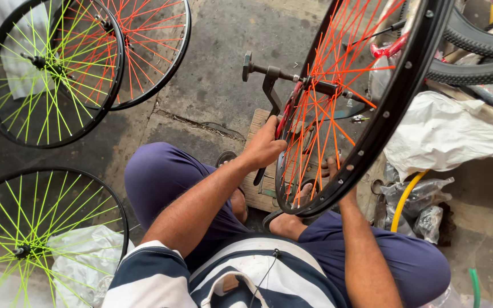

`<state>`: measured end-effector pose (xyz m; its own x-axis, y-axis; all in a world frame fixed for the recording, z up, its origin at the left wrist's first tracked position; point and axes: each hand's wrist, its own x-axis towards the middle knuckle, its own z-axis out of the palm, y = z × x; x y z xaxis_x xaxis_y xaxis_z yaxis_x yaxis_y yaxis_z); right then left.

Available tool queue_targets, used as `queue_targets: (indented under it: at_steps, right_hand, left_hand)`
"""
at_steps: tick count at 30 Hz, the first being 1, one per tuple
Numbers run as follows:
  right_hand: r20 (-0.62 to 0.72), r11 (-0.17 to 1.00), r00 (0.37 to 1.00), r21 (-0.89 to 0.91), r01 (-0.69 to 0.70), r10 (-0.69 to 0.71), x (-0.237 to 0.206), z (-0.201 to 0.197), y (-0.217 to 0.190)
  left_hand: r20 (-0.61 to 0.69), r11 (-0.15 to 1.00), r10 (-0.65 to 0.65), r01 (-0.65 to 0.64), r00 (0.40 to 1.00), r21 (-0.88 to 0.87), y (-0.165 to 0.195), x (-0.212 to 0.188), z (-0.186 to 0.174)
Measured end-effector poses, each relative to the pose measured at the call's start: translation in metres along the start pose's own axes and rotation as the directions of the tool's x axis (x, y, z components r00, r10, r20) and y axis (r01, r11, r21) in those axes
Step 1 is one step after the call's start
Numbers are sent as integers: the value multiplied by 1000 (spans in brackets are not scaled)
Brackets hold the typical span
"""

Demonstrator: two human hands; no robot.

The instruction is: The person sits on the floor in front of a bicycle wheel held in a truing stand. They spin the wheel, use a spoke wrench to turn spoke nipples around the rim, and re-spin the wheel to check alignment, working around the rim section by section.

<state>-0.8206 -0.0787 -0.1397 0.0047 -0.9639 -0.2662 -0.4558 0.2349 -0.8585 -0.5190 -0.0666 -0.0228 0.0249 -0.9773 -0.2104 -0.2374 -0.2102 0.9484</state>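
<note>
- A black bicycle wheel with orange spokes [366, 108] stands upright in a metal stand [269, 77] in front of the seated person.
- Left hand [265, 145] grips the rim edge.
- Right hand [338, 171], behind the rim, grip unclear.
- Green-spoked wheels [47, 74] lie on the floor.

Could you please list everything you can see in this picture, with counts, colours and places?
Wheel with orange spokes: one, black rim, on stand at centre right.
Truing stand: one, dark metal, centre.
Green-spoked wheels: two, black rims, on floor at left.
Second orange-spoked wheel: one, top left.
Tyres: two, black, top right.
White plastic sheet: one, right.
Yellow hose: one, right.
Left hand: at rim's left side.
Right hand: behind rim, mostly hidden.
</note>
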Motion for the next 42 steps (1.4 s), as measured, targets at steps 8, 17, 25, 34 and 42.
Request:
queue_targets:
  at_steps: [8, 17, 25, 34, 42]
  right_hand:
    - [64, 999, 998, -53, -2, 5, -3, 6, 11]
    - [92, 999, 996, -39, 5, -1, -11, 12, 5]
    - [112, 985, 983, -104, -135, 146, -27, 10, -13]
    - [82, 882, 990, -451, 136, -110, -27, 14, 8]
    - [202, 668, 762, -380, 640, -615, -25, 9, 32]
  left_hand:
    - [-46, 997, 72, -71, 996, 23, -1, 1, 10]
    - [-80, 995, 99, -98, 992, 13, 17, 8, 11]
    - [24, 985, -95, 98, 995, -139, 21, 4, 3]
    - [-48, 997, 74, -72, 996, 42, 7, 23, 3]
    - [-28, 970, 133, -125, 991, 208, 6, 28, 2]
